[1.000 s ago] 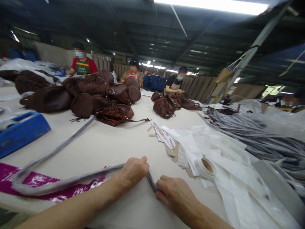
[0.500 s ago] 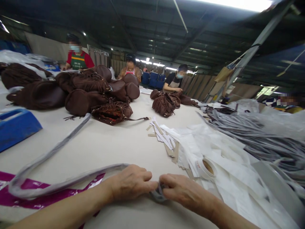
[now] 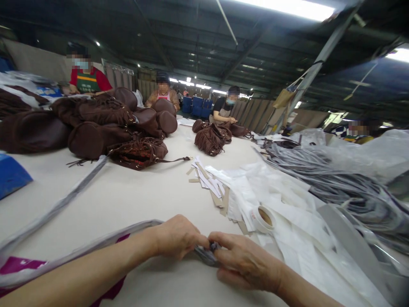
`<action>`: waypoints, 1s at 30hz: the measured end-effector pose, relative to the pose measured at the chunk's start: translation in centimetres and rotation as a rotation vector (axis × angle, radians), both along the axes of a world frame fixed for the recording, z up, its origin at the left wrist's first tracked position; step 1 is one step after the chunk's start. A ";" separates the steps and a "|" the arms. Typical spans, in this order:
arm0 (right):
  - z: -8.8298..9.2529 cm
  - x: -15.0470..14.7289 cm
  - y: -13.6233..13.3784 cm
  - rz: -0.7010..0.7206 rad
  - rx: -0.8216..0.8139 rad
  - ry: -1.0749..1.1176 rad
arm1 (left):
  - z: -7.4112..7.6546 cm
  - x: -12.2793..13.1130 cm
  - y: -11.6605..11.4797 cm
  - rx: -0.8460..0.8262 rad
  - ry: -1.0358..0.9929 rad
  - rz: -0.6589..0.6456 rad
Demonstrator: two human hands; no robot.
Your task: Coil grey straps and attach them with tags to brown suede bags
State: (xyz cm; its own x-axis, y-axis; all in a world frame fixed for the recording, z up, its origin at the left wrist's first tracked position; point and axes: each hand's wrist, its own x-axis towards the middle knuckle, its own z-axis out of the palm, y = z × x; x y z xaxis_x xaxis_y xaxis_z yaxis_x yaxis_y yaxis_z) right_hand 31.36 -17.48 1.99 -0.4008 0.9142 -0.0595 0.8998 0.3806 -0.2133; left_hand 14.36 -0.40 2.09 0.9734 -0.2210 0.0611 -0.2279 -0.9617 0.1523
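My left hand (image 3: 179,236) pinches a long grey strap in a thin clear wrapper (image 3: 79,187) near its end, low in the middle of the view. My right hand (image 3: 244,258) meets it there, thumb and fingers closed on the same end. A short bent piece of the strap shows between and below my fingertips; the very tip is hidden. From my left hand the strap runs left, loops out of view and comes back to a brown fringed bag (image 3: 139,153), which lies with its mouth gaping and patterned lining showing.
Brown bags (image 3: 86,138) are heaped back left, with a smaller group (image 3: 209,138) mid-table. A tape roll (image 3: 263,218), white sheets (image 3: 306,226) and paper strips (image 3: 209,181) lie right, before grey wrapped straps (image 3: 319,170). A blue object (image 3: 12,175) stands left. Co-workers stand beyond.
The view has swung right, so the table things sit further left. My fingers have shifted on the strap's end, and my right hand's fingers are spread more along it.
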 end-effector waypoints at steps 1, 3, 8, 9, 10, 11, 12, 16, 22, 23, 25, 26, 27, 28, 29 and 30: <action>-0.1 0.0 0.0 -0.003 0.002 -0.010 | 0.1 0.3 0.0 0.014 0.005 -0.013; -0.3 0.0 0.1 -0.026 0.011 -0.013 | 0.0 0.8 -0.1 0.041 -0.002 -0.041; -1.2 -0.2 0.3 -0.119 0.284 -0.042 | -1.1 1.3 -2.1 0.087 0.018 0.104; -1.6 -0.5 0.2 -0.163 0.356 -0.078 | -1.3 1.2 -2.8 0.081 0.038 0.176; -2.0 -1.0 0.1 -0.213 0.409 -0.107 | -1.6 1.1 -3.5 0.068 0.061 0.245; -2.4 -1.5 0.0 -0.268 0.437 -0.114 | -1.7 0.9 -4.3 0.048 0.087 0.306; -3.0 -2.1 0.0 -0.319 0.436 -0.086 | -1.9 0.8 -5.0 0.026 0.114 0.358; -4.9 -3.7 0.3 -0.490 0.342 0.146 | -2.0 0.4 -6.4 -0.057 0.138 0.492; -3.9 -1.3 1.0 -0.227 0.230 0.220 | -1.4 -0.1 -2.6 0.026 0.058 0.262; -3.6 -0.7 1.1 -0.183 0.201 0.224 | -1.5 -0.1 -1.9 0.045 0.034 0.189; -3.1 0.2 1.4 -0.139 0.179 0.218 | -1.9 0.1 -1.2 0.066 0.006 0.127; -3.0 0.3 1.6 -0.132 0.200 0.200 | -2.3 0.4 -1.4 0.065 0.002 0.160; -3.0 0.3 1.8 -0.138 0.237 0.164 | -2.8 0.7 -1.9 0.056 0.007 0.228; -3.2 0.0 2.0 -0.162 0.286 0.115 | -3.2 1.0 -2.6 0.039 0.017 0.317; -3.5 -0.4 2.0 -0.205 0.340 0.064 | -3.6 1.3 -3.5 0.016 0.029 0.408; -3.7 -0.9 2.0 -0.271 0.387 0.021 | -4.0 1.5 -4.3 -0.013 0.039 0.488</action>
State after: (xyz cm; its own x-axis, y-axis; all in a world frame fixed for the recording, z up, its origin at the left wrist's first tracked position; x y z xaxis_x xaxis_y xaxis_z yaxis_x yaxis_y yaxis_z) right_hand 30.44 -15.43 -1.76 -0.1417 0.9394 0.3121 0.9747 0.1874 -0.1215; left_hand 15.89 -4.75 -1.88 0.9648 0.2621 0.0220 0.2552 -0.9529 0.1641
